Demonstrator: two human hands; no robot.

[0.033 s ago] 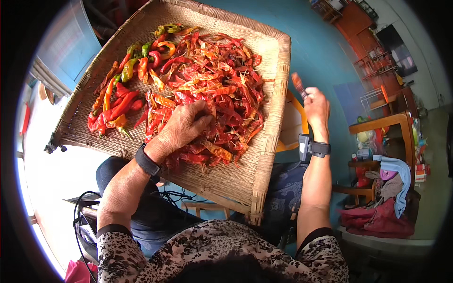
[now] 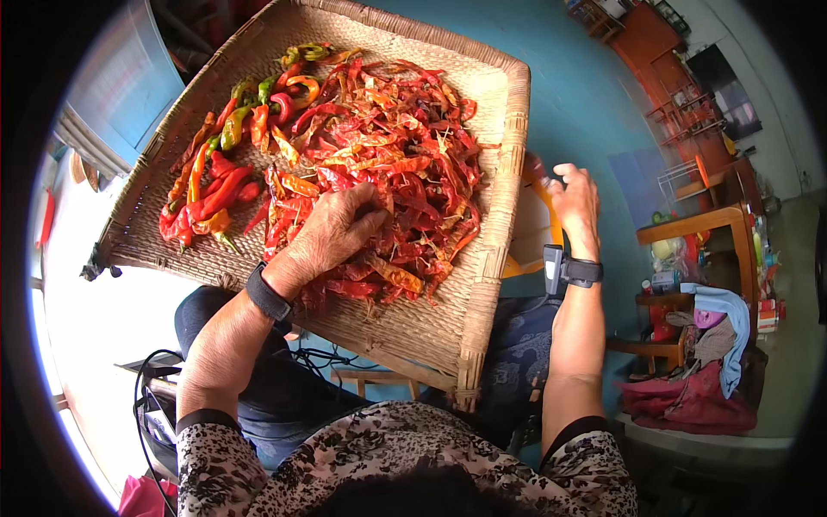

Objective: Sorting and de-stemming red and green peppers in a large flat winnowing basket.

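A large square woven tray [image 2: 491, 258] rests tilted on my lap. Dried red chilies [image 2: 405, 146] cover its middle and right. Fresher red, orange and green chilies [image 2: 228, 164] lie along its left side. My left hand [image 2: 332, 237] sits in the dried pile with its fingers curled down onto several chilies. My right hand [image 2: 573, 202] is off the tray's right edge, pinching a small red chili [image 2: 534, 168] above an orange container [image 2: 538, 250] that the tray mostly hides. Each wrist wears a black band.
A wooden table [image 2: 698, 224] with small items and a pile of cloth [image 2: 689, 396] stand to the right on the blue floor. Cables [image 2: 155, 370] hang at my lower left. Beneath the tray, part of a low wooden stool [image 2: 379, 379] is visible.
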